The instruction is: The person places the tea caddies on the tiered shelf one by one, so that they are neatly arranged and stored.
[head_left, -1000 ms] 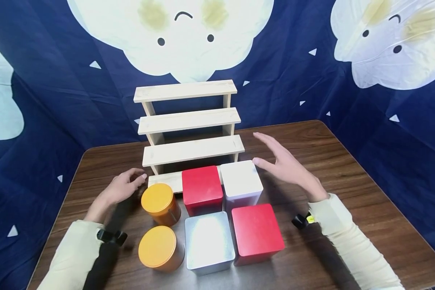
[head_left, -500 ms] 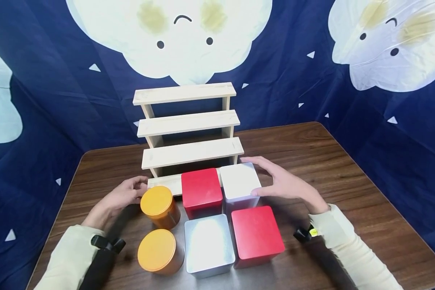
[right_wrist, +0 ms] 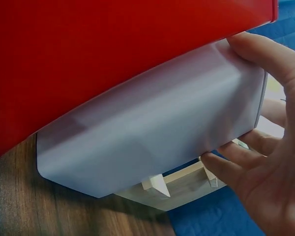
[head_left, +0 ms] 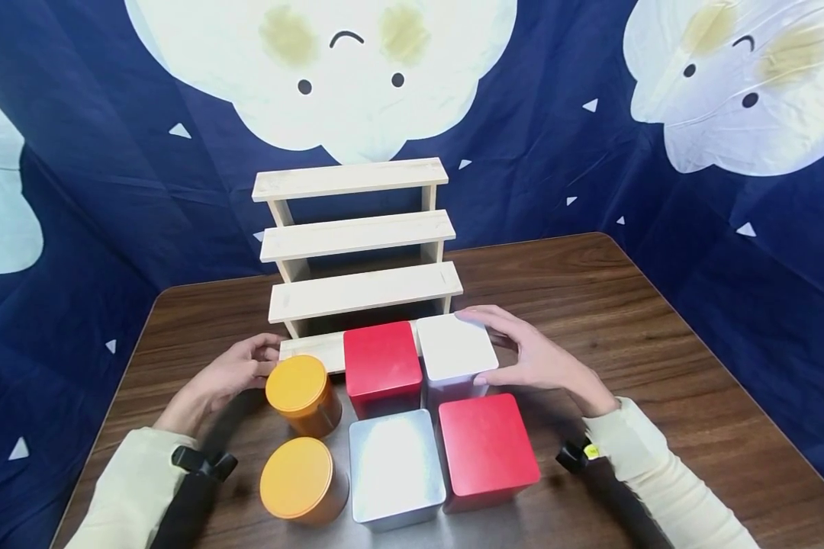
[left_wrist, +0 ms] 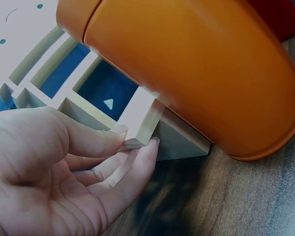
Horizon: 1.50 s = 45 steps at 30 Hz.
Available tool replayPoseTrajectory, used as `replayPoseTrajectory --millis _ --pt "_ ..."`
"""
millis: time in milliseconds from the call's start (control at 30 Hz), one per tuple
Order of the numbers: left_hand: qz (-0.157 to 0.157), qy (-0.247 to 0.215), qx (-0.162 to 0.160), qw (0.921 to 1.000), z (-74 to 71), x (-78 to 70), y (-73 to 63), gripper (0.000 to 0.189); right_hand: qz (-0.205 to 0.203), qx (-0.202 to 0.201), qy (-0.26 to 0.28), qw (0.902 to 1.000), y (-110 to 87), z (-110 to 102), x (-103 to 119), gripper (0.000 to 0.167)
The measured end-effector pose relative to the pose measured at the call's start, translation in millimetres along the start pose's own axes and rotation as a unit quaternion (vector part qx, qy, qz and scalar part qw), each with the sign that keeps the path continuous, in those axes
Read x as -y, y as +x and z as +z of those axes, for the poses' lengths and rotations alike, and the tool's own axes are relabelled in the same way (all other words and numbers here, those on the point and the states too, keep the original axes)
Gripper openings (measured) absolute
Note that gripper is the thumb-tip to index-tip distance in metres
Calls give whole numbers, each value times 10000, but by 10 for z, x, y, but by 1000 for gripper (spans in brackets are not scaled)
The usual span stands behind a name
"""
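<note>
At the left end of a tiered wooden shelf (head_left: 364, 290), my left hand (head_left: 228, 374) pinches the end of the lowest board (left_wrist: 140, 118) between thumb and fingers, as the left wrist view shows. An orange round canister (head_left: 297, 383) stands right beside that hand. My right hand (head_left: 539, 354) grips the upper part of a white square box (head_left: 455, 345), its thumb at the near side and its fingers at the far side. In the right wrist view the white box (right_wrist: 152, 123) reaches down to the table, with the red box (right_wrist: 113, 44) close against it.
A red box (head_left: 382, 358) stands left of the white one. Nearer lie a second orange canister (head_left: 297, 479), a silver square box (head_left: 397, 465) and another red box (head_left: 487, 442). The wooden table (head_left: 645, 366) is backed by a dark blue cloth (head_left: 542, 152) with clouds.
My right hand has moved left and nearer, from beside the white box to a grip on it. The left hand has shifted slightly and closed on the lowest board's end.
</note>
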State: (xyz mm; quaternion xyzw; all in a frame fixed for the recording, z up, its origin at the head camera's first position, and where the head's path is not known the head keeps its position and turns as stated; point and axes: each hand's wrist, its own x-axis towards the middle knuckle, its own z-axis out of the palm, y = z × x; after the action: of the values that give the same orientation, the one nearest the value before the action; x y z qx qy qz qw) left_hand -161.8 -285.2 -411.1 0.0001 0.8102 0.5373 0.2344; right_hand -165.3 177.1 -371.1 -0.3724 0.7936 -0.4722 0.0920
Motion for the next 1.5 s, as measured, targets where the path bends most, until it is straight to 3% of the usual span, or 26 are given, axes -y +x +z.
replayPoseTrajectory --millis 333,800,1267,1500 --pt "-58 -60 -16 10000 10 -3 -3 59 -65 -228 65 9997 -30 24 -13 78" --pt "0 -64 -31 10000 1 -22 -14 54 -19 -505 -333 9982 -81 -71 136 77" --pt "39 -233 122 9996 -20 -9 -9 55 -435 -522 -670 9954 13 -355 435 78" --pt "-88 -326 173 9993 -69 22 18 54 -741 -616 -513 9940 87 -560 537 79"
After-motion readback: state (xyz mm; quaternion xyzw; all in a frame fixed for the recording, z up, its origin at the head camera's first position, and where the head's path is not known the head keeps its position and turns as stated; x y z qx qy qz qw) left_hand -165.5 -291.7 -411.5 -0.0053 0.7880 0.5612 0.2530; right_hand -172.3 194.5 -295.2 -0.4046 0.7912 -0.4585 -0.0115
